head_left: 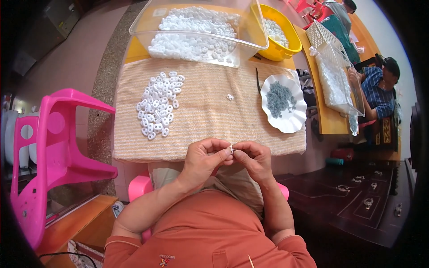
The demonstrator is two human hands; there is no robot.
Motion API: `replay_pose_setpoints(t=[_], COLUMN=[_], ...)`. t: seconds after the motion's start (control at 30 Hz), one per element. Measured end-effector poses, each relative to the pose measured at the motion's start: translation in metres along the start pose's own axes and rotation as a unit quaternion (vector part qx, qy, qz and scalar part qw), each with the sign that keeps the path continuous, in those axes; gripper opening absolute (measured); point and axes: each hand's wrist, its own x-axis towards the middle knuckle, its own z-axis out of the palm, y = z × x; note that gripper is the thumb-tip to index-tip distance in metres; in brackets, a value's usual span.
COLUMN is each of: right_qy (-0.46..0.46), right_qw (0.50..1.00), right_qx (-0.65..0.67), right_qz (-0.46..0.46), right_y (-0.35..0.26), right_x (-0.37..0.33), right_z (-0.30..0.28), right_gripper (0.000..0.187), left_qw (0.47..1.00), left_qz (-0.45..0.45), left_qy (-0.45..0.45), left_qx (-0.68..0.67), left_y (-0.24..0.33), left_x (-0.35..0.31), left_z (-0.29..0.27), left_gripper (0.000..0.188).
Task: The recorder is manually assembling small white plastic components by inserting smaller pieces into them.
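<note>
L hand [205,160] & R hand [254,161] both pinching a small white pc [231,150], thumbs & fingers tight, by near edge of the cloth [208,111]; white beads [157,105] piled L, plate [298,115] w/ grey bits [279,99] R!

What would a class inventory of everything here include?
Cloth: one, beige striped, centre
Bin: one, clear, beyond cloth
Basin: one, yellow, right of bin
Plate: one, white, cloth's right
Small bits: many, grey, on plate
Pieces: many, white, cloth's left, bin, basin
Lone piece: one, white, cloth's middle
Chair: one, pink, left
Second table: one, light brown, right
Second bin: one, clear, second table
Basket: one, white, beside second bin
Co-workers: two, blue and grey shirts, upper right
Panel: one, dark brown, lower right
Held piece: one, whitish, centre
Shirt: one, orange, lower centre
Left grip: one, bare, holding piece
Right grip: one, bare, holding piece
</note>
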Motion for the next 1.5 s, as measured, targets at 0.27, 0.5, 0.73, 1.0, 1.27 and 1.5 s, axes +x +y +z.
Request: replay_pose_setpoints(t=[0.27, 0.5, 0.73, 1.0, 1.27, 1.5], right_qy=[-0.034, 0.035, 0.015, -0.037, -0.034, -0.045], right_qw=[0.996, 0.979, 0.985, 0.925, 0.836, 0.813], right_qx=[-0.082, -0.163, -0.14, -0.327, -0.499, -0.509], right_qz=[-0.001, -0.118, -0.097, -0.191, -0.226, -0.278], right_y=[-0.002, -0.011, -0.053, -0.055, -0.058, -0.055], right_x=[0.004, 0.012, 0.063, 0.17, 0.205, 0.201], right_z=[-0.012, -0.023, 0.007, 0.045, 0.086, 0.075], right_gripper=[0.016, 0.015, 0.013, 0.018, 0.019, 0.017], left_qw=[1.0, 0.999, 0.986, 0.972, 0.967, 0.971], left_qz=[0.014, 0.024, 0.072, 0.144, 0.161, 0.154], left_qy=[-0.002, 0.03, 0.083, 0.124, 0.122, 0.117], left_qx=[-0.014, -0.032, -0.127, -0.135, -0.152, -0.143], left_y=[0.0, 0.004, 0.014, 0.025, 0.03, 0.03], left_x=[0.0, 0.0, -0.002, -0.004, -0.004, -0.003], left_z=[-0.001, -0.002, -0.002, -0.004, -0.008, -0.006], left_gripper=[0.013, 0.014, 0.013, 0.014, 0.013, 0.014])
